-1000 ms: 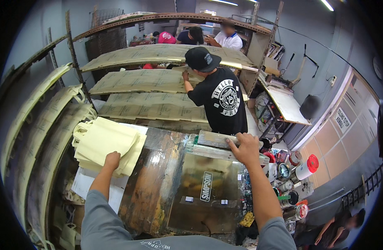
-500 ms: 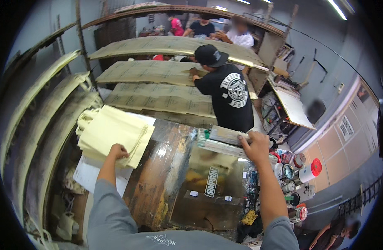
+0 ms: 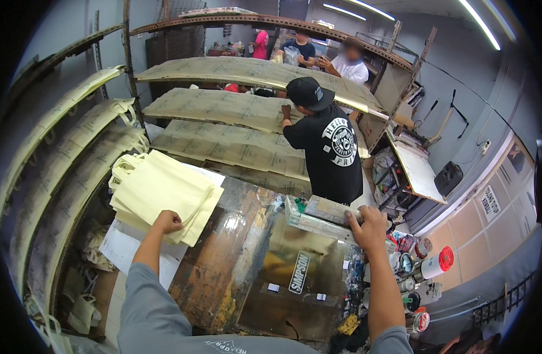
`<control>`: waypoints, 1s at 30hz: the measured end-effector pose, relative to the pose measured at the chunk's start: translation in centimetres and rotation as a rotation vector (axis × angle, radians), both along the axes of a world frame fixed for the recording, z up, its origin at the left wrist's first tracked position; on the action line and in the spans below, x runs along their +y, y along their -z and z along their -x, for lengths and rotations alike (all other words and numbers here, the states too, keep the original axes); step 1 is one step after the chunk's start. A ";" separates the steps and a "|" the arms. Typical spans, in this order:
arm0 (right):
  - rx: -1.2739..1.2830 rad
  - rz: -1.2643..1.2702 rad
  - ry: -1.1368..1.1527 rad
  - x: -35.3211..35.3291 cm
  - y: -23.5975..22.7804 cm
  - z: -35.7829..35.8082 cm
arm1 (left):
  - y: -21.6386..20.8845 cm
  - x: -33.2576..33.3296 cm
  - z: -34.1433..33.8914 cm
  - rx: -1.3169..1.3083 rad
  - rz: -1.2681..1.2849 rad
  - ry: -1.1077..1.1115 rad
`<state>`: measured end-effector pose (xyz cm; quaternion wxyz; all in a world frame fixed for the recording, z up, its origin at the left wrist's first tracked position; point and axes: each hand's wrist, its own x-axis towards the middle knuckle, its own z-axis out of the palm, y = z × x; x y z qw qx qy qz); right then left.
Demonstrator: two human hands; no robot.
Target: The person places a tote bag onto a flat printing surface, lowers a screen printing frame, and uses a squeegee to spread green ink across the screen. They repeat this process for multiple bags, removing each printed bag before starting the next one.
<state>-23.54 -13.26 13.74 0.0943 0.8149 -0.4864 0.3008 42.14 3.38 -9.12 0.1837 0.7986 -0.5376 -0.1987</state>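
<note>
A stack of cream tote bags (image 3: 165,186) lies at the left of the work table, handles toward the far left. The bunched fingers of my left hand (image 3: 168,222) are closed at the near edge of the top bag. At the table's far right, my right hand (image 3: 370,227) grips the end of a paint-stained wooden frame (image 3: 327,207), thumb on its near side. In front of the frame lies a shiny brown printing board (image 3: 309,274) with a sticker and small white tabs.
Racks (image 3: 224,109) with rows of bags stand behind and at the left. A co-worker in a black cap (image 3: 330,135) stands beyond the table. Paint jars and tubs (image 3: 421,268) crowd its right edge, near a yellow sponge (image 3: 349,324). White sheets (image 3: 144,245) lie under the bag stack.
My view has tilted and shifted slightly. Both hands keep about the same places on the bags and the frame. The co-worker's raised arm has moved a little at the rack.
</note>
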 end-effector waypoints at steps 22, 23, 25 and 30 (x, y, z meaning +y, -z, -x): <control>0.012 0.031 -0.002 0.9 0.8 0.4 | 0.6 -2.7 4.3 -0.643 -0.231 0.122; 0.018 -0.004 0.025 1.0 0.8 1.2 | 0.1 -3.6 6.2 -0.660 -0.209 0.173; 0.041 0.008 0.042 0.6 1.2 1.8 | 2.2 -4.3 5.8 -0.750 -0.180 0.215; -0.027 -0.003 -0.026 -0.6 1.8 1.2 | 8.1 -2.9 0.1 -0.613 0.080 0.123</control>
